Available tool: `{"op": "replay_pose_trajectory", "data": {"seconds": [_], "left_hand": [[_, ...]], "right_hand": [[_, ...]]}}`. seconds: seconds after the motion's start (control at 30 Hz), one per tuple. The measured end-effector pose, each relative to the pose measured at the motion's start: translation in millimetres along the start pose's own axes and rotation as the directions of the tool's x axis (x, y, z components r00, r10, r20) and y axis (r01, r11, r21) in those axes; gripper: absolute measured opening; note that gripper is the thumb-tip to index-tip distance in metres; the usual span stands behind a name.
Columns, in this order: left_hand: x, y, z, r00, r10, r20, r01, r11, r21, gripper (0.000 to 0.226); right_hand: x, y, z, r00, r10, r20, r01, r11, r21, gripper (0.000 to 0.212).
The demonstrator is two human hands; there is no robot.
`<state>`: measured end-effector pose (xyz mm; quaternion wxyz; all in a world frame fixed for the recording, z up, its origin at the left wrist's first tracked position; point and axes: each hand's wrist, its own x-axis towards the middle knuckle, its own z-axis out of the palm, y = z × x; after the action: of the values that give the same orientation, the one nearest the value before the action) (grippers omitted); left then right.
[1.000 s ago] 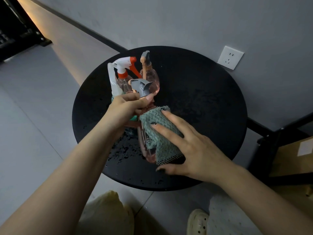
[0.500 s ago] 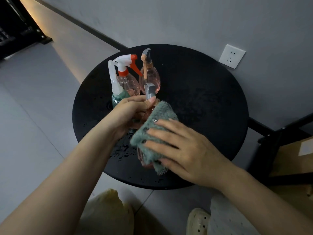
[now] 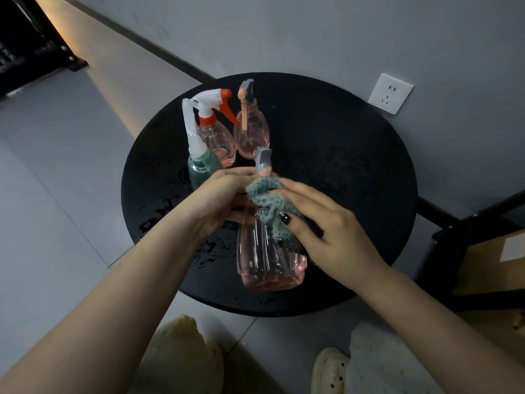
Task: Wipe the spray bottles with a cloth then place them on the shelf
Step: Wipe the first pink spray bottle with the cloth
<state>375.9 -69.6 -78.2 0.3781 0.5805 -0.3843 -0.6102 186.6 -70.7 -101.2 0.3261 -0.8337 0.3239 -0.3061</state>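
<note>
I see left hand (image 3: 218,200) curled round pink bottle (image 3: 267,257) neck; right hand (image 3: 326,228), at 3 o'clock, pinching green cloth (image 3: 267,203) against it.

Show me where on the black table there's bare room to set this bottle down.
The table's right half, toward the wall socket, is bare. So is the far edge behind the three standing bottles. Those crowd the left; water drops speckle the near-left.
</note>
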Motion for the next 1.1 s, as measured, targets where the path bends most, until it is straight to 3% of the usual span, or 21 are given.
{"op": "replay_pose_trajectory", "data": {"seconds": [0.1, 0.2, 0.33, 0.47, 0.57, 0.63, 0.8, 0.93, 1.0, 1.1], "left_hand": [[2, 0, -1, 1.000, -0.013, -0.020, 0.013, 1.000, -0.020, 0.018], [3, 0, -3, 1.000, -0.010, 0.003, 0.010, 0.998, -0.054, 0.033], [1, 1, -6, 0.999, -0.018, -0.033, 0.015, 0.996, -0.085, 0.029], [1, 2, -10, 0.998, -0.037, -0.048, 0.034, 0.998, -0.051, 0.051], [1, 3, -8, 0.999, -0.029, -0.045, 0.027, 0.998, -0.061, 0.047], [1, 4, -7, 0.999, -0.026, -0.045, 0.024, 0.998, -0.057, 0.037], [-1, 1, -2, 0.999, -0.018, 0.030, 0.019, 0.999, -0.040, 0.033], [2, -2, 1, 0.999, -0.031, 0.024, 0.031, 1.000, -0.002, 0.042], [2, -1, 0, 0.999, -0.032, 0.020, 0.032, 0.999, -0.005, 0.042], [3, 0, -3, 0.999, -0.024, 0.039, 0.025, 0.999, -0.031, 0.041]], "right_hand": [[-2, -3, 5, 0.998, 0.027, -0.054, -0.025, 0.999, 0.033, 0.044], [-6, -8, 3, 0.985, -0.167, 0.031, 0.170, 0.967, -0.187, 0.041], [-10, -14, -3, 0.848, -0.430, 0.310, 0.524, 0.771, -0.363, 0.035], [-14, -18, -3, 0.761, -0.508, 0.403, 0.642, 0.676, -0.360, 0.030], [-13, -16, -5, 0.780, -0.497, 0.381, 0.620, 0.695, -0.365, 0.031], [-10, -13, -6, 0.832, -0.454, 0.320, 0.550, 0.755, -0.357, 0.033], [-4, -4, -1, 0.977, -0.195, 0.091, 0.210, 0.956, -0.204, 0.039], [-1, -2, 2, 1.000, -0.003, -0.021, 0.002, 1.000, -0.030, 0.044], [-3, -3, 4, 1.000, -0.007, -0.026, 0.006, 0.999, -0.046, 0.044], [-7, -6, 3, 0.986, -0.159, 0.050, 0.166, 0.968, -0.190, 0.042]]}}
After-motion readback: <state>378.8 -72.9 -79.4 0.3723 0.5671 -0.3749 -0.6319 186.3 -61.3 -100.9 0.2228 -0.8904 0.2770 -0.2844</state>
